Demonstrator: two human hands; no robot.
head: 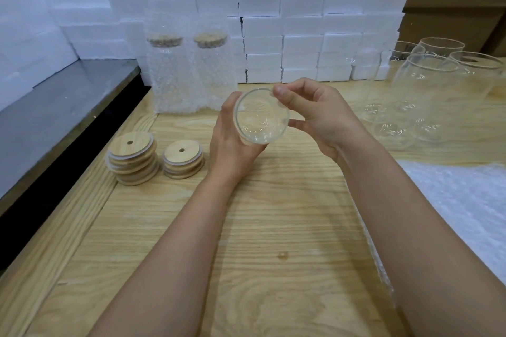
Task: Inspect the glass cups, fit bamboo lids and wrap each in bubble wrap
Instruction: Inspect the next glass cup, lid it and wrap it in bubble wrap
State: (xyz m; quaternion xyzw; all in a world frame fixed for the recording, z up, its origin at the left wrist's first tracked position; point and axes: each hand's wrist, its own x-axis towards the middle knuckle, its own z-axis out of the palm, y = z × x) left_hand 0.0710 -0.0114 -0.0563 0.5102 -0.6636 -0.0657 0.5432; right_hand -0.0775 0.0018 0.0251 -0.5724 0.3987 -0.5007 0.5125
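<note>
Over a wooden bench (pixel 273 213) backed by foam blocks (pixel 301 8), left hand (pixel 232 142) and right hand (pixel 323 117) grip a glass cup (pixel 260 117).

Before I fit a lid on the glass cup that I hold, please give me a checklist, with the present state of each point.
1. Grip on the glass cup: left hand grips it, right hand holds its rim: ok.
2. Glass without cracks or chips: cannot tell.
3. Lids near: lid stacks stand on the table beside the left hand: ok.
4. One hand free for a lid: both hold the cup: not ok.
5. Wrapping ready: bubble wrap lies at the right: ok.
</note>
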